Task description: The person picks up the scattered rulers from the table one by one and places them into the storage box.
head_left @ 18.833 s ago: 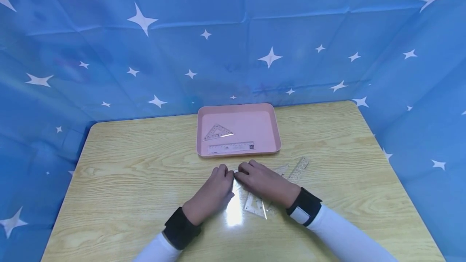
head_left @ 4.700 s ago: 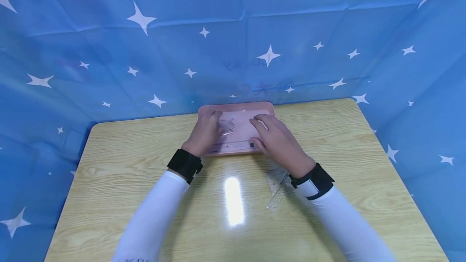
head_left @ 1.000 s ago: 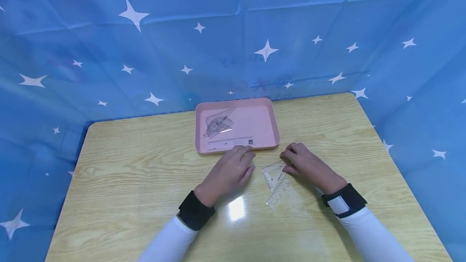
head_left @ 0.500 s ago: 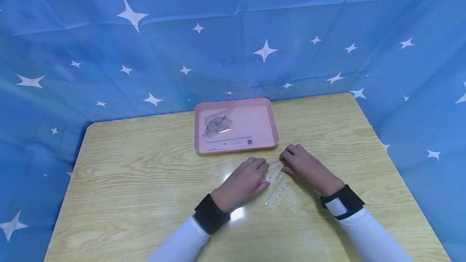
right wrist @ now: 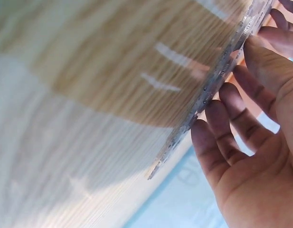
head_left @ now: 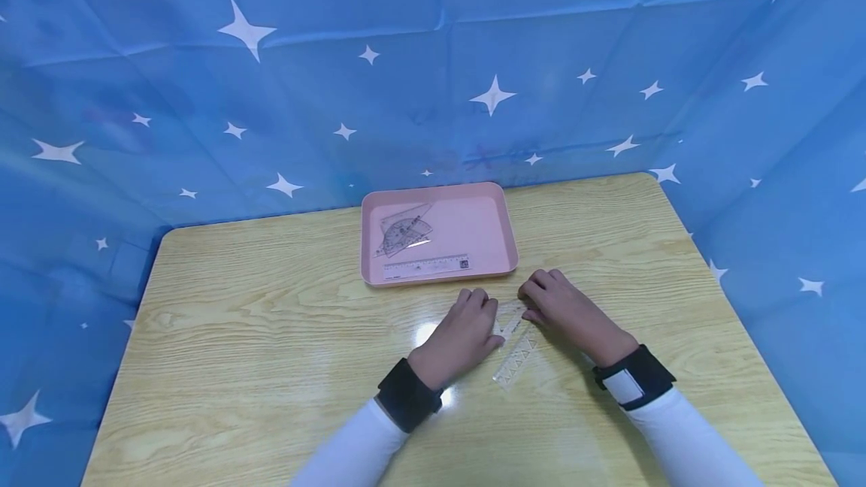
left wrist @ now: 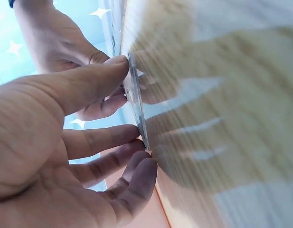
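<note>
In the head view, a clear triangular set square (head_left: 512,322) and a clear ruler (head_left: 516,358) with triangular cut-outs lie overlapping on the table. My left hand (head_left: 460,338) grips the set square's left side. The left wrist view shows the thumb and fingers on the edge of the clear plate (left wrist: 138,102), which looks slightly raised. From the right, my right hand (head_left: 571,316) pinches the upper end of the ruler, partly hiding it. In the right wrist view, thumb and fingertips meet the edge of stacked clear plastic (right wrist: 203,97).
Behind the hands stands a pink tray (head_left: 473,276). It holds a protractor (head_left: 406,234) over a set square (head_left: 409,213), plus a straight ruler (head_left: 426,267) along its front. The wooden table (head_left: 257,337) reaches back to a blue starry curtain (head_left: 379,96).
Over the last second my left hand has moved right from the tray's front to the set square and taken hold of it. Earlier, a protractor and set square went into the tray.
</note>
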{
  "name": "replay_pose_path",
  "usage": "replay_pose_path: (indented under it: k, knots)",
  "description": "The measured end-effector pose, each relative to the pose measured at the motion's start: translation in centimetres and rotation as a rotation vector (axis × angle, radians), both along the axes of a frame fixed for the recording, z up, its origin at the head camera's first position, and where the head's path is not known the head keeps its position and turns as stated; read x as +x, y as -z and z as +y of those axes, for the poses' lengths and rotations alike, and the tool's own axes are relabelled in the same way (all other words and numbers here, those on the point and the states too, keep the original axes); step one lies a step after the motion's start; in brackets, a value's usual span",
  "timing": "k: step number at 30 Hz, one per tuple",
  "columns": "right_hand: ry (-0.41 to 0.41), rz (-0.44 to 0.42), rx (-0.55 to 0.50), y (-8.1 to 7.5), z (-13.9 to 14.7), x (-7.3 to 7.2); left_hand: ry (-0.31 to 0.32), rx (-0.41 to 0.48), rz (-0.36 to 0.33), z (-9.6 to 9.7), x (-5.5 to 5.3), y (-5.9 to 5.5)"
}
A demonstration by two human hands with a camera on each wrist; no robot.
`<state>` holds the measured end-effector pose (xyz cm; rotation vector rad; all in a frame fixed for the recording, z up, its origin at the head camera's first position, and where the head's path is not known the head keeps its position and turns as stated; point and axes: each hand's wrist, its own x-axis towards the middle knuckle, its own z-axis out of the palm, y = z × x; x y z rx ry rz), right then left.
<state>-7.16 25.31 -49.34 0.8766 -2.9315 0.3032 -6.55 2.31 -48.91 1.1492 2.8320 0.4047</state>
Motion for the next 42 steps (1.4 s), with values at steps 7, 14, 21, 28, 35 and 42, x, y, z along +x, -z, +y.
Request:
replay_pose_path:
  k: [7, 14, 21, 28, 35, 42]
  knots:
    - [0.012, -0.014, -0.006, 0.1, 0.0, -0.1, -0.073, 0.018, -0.089, 0.8, 0.2, 0.0]
    - [0.022, -0.029, 0.000, 0.0, -0.1, -0.1, -0.088, -0.019, -0.114, 1.4, 0.1, -0.1]
    - [0.022, -0.030, 0.016, 0.1, -0.1, -0.2, -0.070, -0.050, -0.100, 1.9, 0.1, -0.3]
    - [0.023, -0.039, 0.020, 0.2, -0.2, -0.4, -0.168, 0.003, -0.277, 2.2, -0.4, -0.5]
    - [0.017, -0.029, 0.015, 0.1, -0.3, -0.6, -0.210, 0.071, -0.417, 2.4, -1.6, -0.7]
    - [0.005, -0.005, 0.005, 0.2, -0.4, -0.5, -0.247, 0.081, -0.442, 2.7, -1.8, -0.6]
